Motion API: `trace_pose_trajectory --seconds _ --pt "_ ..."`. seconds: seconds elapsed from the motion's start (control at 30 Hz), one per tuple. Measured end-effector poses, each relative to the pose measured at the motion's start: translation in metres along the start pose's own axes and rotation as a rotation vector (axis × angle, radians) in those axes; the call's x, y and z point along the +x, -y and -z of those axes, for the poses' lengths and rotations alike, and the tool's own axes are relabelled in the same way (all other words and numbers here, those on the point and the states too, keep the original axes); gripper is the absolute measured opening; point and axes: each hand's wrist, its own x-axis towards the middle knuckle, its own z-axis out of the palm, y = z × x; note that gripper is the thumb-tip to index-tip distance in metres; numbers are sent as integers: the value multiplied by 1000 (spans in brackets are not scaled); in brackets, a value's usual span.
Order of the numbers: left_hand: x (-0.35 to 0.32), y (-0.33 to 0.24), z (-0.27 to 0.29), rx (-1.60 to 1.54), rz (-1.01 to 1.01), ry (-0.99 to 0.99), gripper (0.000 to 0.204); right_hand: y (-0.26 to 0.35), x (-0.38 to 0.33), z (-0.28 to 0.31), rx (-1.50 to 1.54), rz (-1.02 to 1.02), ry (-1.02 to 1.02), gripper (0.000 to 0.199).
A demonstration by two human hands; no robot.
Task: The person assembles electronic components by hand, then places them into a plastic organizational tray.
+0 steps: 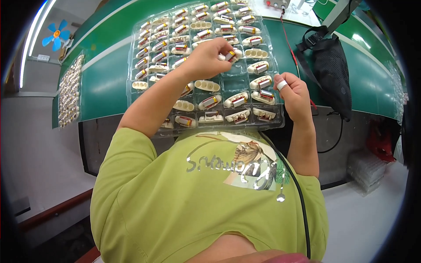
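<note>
A clear plastic tray spreads across the green table before me. Its pockets hold several cream-coloured oval housings, many with a silver battery cell and red wiring on them. Over the tray's middle, my left hand pinches one such housing with a battery between thumb and fingertips. Bare pockets lie just under that hand. My right hand is at the tray's right rim, fingers curled and thumb pressed in. A white band wraps its thumb. Whatever those fingers grip is too hidden to make out.
A black mesh bag with straps lies to the right. A thin red lead runs from a device at the back towards my right hand. Another filled tray sits far left. Stacked clear trays stand at lower right.
</note>
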Motion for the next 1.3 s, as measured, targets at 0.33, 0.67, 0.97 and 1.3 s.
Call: trace_pose_trajectory --seconds 0.33,0.67,0.97,1.3 --pt "-5 -35 -29 -315 320 91 29 7 -13 -23 -145 83 -50 23" --pt "-6 -53 -60 -761 410 59 42 10 -12 -40 -414 226 6 16" --pt "-16 -71 -70 -539 355 61 42 13 -11 -36 -485 205 41 21" --pt "-12 -72 -80 -201 147 64 54 20 -8 -35 -569 217 87 15"
